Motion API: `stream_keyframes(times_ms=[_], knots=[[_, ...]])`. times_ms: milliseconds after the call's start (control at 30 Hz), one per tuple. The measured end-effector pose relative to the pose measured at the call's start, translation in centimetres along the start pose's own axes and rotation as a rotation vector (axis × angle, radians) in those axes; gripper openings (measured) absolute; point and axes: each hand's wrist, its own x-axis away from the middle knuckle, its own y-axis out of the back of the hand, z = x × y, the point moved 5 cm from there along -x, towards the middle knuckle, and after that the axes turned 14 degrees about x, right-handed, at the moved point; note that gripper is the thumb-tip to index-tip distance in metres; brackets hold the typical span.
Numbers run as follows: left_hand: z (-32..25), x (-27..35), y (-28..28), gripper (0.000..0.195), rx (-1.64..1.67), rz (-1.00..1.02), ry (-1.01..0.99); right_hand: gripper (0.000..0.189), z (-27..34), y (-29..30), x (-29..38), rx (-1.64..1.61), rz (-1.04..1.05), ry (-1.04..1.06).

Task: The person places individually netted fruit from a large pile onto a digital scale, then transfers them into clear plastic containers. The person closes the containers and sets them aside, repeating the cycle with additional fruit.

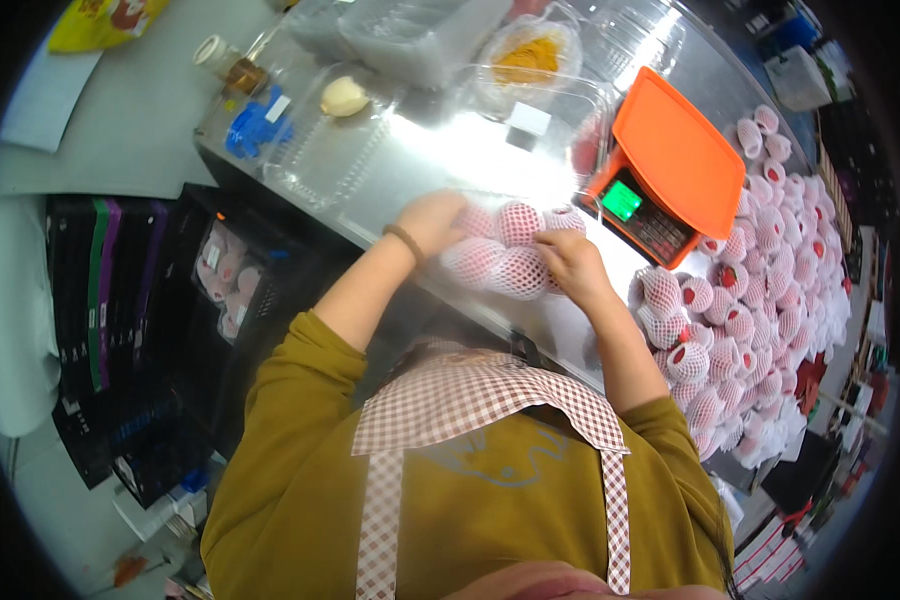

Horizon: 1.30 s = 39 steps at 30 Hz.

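Several fruits in white foam nets lie in two rows before me, seemingly in a clear plastic tray whose edges are hard to see. My left hand rests at the left end of the far row, its fingertips hidden beside a netted fruit. At the right end, my right hand touches the netted fruits with bent fingers; whether it grips one is unclear. An orange digital scale with a lit green display stands to the right of the hands. Beyond it spreads a large heap of net-wrapped red fruits.
Open clear plastic clamshell boxes lie on the metal table. Stacked plastic trays, a bag of orange-yellow pieces, a peeled pale item, a jar and blue material stand farther back. Black crates are at lower left.
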Motion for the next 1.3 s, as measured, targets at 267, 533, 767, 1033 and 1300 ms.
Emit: stream_keyframes(times_ms=[267,533,767,1033,1300], knots=[[0.8,-3.5,-1.9,0.060,-0.073,0.358,-0.053,0.026,2.5,-2.5,-1.8,0.243,0.286,-0.007],[0.2,-6.5,-3.6,0.068,-0.277,0.791,0.023,0.027,1.5,-1.0,-1.4,0.131,0.124,0.018],[-2.7,-4.5,-0.9,0.044,-0.466,0.421,-0.147,0.057,-0.9,-1.6,-5.6,0.252,0.325,0.038],[-2.0,-4.7,-1.8,0.045,-0.481,0.478,-0.044,0.078,1.2,-4.3,-8.3,0.379,0.626,-0.002],[-1.5,-2.5,2.0,0.059,-0.499,-0.225,-0.272,0.057,0.6,-2.4,-7.0,0.313,0.054,-0.002]])
